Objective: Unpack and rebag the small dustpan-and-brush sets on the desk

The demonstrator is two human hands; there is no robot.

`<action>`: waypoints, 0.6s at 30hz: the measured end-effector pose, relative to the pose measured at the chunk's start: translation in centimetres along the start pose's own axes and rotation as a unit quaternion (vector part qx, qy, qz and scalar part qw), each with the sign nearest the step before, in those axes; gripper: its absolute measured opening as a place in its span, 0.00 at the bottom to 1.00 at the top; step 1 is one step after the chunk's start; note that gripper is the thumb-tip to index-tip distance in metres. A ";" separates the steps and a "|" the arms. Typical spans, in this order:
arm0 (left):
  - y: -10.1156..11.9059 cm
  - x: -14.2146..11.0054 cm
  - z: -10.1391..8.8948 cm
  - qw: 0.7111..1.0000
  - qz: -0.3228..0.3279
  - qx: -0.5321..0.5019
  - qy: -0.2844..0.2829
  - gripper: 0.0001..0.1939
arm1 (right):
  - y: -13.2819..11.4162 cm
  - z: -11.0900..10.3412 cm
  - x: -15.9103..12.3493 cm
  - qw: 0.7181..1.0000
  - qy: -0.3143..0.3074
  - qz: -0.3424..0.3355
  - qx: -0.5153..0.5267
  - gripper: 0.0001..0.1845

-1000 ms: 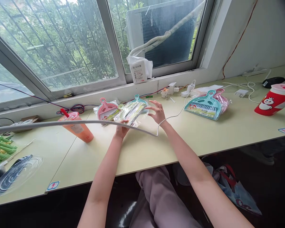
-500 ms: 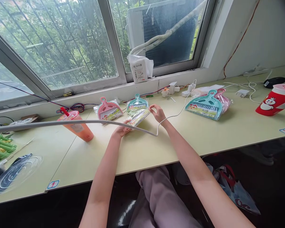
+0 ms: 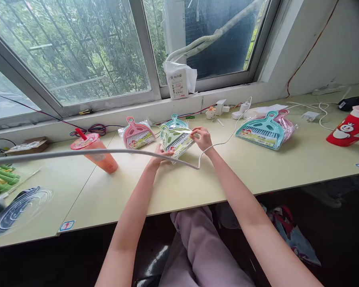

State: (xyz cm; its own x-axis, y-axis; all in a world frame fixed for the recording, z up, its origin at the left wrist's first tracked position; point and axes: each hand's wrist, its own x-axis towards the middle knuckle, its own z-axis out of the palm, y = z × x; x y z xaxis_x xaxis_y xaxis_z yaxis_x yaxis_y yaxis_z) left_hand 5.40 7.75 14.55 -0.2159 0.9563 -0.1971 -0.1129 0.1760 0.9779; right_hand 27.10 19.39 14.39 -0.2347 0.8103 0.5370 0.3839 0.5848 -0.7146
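Note:
A green mini dustpan-and-brush set [image 3: 175,140] in a clear bag lies on the pale desk [image 3: 257,167] in front of me. My left hand [image 3: 158,156] grips its near left edge. Pinching the bag's right upper edge is my right hand [image 3: 202,137]. A teal packaged set [image 3: 174,121] lies just behind the green one, partly hidden by it. To the left rests a pink packaged set [image 3: 135,134].
A teal and pink stack of sets [image 3: 265,129] lies at the right. An orange lidded cup [image 3: 96,153] stands left; a red cup [image 3: 351,127] lies tilted at far right. A white cable [image 3: 107,152] crosses before my hands. Chargers [image 3: 219,107] sit by the sill.
The green set was held up and turned edge-on between my hands; now it lies flatter on the desk in front of the teal set, both hands still on its bag.

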 end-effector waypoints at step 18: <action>-0.7 0.3 0.5 0.993 0.104 0.042 -0.037 0.58 | 2.8 0.8 0.0 0.908 -0.104 0.294 0.278 0.28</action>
State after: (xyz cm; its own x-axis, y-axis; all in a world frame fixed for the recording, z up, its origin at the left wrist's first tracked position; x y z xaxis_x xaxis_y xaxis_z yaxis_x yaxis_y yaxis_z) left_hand 5.91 8.07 13.88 -0.1539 0.9880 0.0115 0.0078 -0.0104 0.9999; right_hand 27.41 21.07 12.06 -0.3216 0.9445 -0.0667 0.0004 -0.0703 -0.9975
